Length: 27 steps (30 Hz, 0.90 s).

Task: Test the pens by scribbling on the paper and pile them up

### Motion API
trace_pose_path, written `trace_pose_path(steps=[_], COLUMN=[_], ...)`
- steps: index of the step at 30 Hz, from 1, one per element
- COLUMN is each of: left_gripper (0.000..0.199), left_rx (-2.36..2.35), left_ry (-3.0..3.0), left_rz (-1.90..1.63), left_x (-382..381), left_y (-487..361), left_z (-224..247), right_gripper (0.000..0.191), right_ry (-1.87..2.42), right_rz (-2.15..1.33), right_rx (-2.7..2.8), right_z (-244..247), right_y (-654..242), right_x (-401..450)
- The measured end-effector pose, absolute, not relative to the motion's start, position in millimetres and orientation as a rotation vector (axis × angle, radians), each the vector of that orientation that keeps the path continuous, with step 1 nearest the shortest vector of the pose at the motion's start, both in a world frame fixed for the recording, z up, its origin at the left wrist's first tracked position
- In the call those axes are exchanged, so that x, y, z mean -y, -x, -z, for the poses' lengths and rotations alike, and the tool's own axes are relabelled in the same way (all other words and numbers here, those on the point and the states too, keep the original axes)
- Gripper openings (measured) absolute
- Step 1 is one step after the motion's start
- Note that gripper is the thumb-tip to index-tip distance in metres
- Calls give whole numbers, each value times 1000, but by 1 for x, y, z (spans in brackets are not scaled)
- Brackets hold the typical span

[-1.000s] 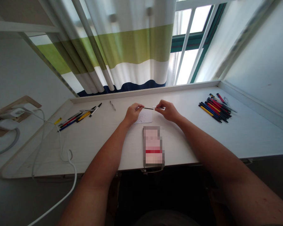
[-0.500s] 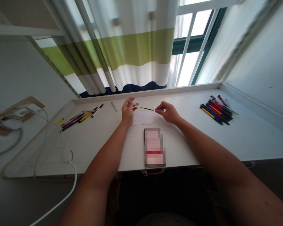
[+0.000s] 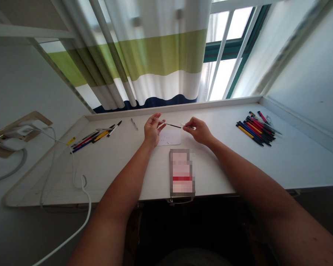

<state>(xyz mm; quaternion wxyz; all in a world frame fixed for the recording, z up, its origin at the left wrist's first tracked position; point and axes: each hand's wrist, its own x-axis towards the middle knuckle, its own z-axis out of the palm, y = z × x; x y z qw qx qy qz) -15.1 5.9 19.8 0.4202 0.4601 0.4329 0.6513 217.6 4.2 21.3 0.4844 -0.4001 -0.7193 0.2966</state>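
My left hand pinches a small pale pen piece between thumb and fingers. From the right, my right hand grips a clear pen barrel, with a dark pen refill sticking out toward the left. The refill's thin tip meets the pale piece at my left fingertips; whether it is inside cannot be made out. Both hands are above a sheet of white paper with faint handwriting on it, partly covered by my left hand.
A phone with a blurred screen lies near the desk's front edge. Several pens and a single pen are on the left. A pile of pens lies right. White cables hang at the left from a socket strip.
The gap between the refill tip and the pale piece in my left hand has closed. My left hand has shifted slightly right; my right hand has stayed nearly still.
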Motion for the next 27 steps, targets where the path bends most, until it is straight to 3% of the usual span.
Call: trace_pose_path(steps=[12,19,27], left_gripper=[24,12,17], left_rx=[-1287,-1481,-1565], left_ry=[-1146,-1647,-1937], left_rz=[-1714,-1646,-1525], left_x=[-11,-4,2], left_y=[22,21,22], left_z=[-16,-16,-18], right_gripper=[38,42,40], right_ry=[967,959,978], right_rz=[-732,-741,-716], right_rx=[1731,1693,1714], right_z=[-18,-19,-19], right_y=[-218,-219,-221], right_x=[-7,-7,-8])
